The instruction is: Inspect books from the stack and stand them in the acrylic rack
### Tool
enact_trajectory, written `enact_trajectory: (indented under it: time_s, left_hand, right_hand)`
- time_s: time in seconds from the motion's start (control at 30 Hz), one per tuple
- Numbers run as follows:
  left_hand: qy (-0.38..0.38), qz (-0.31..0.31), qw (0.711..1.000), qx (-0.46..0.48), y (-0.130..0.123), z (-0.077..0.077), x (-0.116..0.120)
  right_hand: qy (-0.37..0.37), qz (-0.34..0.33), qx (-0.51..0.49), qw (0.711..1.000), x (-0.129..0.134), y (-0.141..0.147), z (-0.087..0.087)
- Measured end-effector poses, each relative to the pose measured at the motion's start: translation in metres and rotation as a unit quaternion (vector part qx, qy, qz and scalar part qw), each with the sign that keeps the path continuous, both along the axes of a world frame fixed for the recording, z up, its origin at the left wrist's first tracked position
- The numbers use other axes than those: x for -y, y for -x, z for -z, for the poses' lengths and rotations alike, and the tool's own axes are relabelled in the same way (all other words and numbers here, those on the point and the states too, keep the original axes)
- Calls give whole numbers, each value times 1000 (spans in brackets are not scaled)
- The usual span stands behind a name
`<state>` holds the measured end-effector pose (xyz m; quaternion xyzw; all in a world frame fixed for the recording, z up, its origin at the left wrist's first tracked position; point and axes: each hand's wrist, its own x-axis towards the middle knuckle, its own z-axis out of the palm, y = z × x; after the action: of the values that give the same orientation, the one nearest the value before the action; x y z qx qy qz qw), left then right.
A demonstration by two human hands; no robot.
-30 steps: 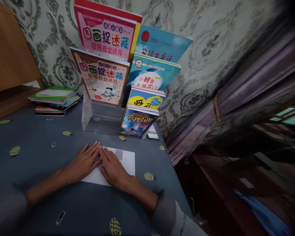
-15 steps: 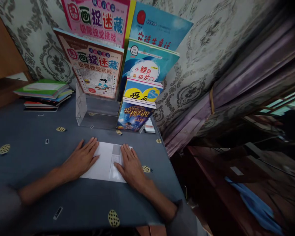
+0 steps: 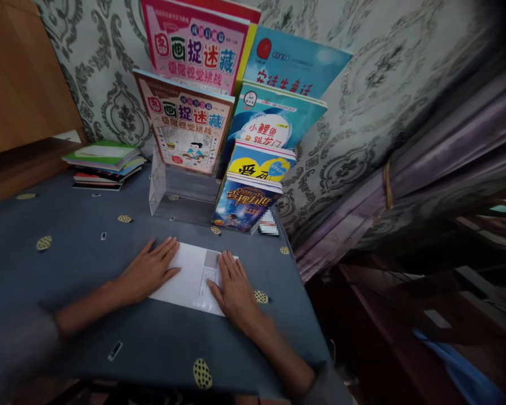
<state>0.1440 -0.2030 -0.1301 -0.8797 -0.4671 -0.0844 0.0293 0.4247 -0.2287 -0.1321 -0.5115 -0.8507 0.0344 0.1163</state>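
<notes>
"Books [image 3: 105,156] lie in a flat stack, far left on the tablecloth [image 3: 76,275]. And the left hand [image 3: 145,273]?"

"Unclenched, palm down, fingers spread at the left edge of the white sheet [image 3: 181,278]; probably to keep that end from sliding."

"Where's the sheet exactly?"

"Flat, near side, between the 2 hands, its printed panel [image 3: 209,278] facing up."

"Beyond it?"

"A clear rack [image 3: 188,209], its tiers seemingly stepped so the leaning covers [image 3: 189,138] show."

"Right hand [image 3: 238,295]?"

"Also open, gripping nothing, laid over the sheet's right end. I'd say 2 flat palms spread the pressure and hold it smooth."
</notes>
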Motion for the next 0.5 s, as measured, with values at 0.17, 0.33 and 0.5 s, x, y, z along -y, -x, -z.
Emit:
enact_trajectory:
  time_s: [0.17,0.33,0.5]
  left_hand:
    - [1,6,1000,23,25,3,22]
    - [-34,63,997,23,29,8,58]
    - [-46,124,991,15,8,8,83]
  right_hand:
    - [12,7,-14,1000,1,2,-3]
    - [13,9,-24,1000,2,4,-4]
    - [19,12,-24,999,3,6,-8]
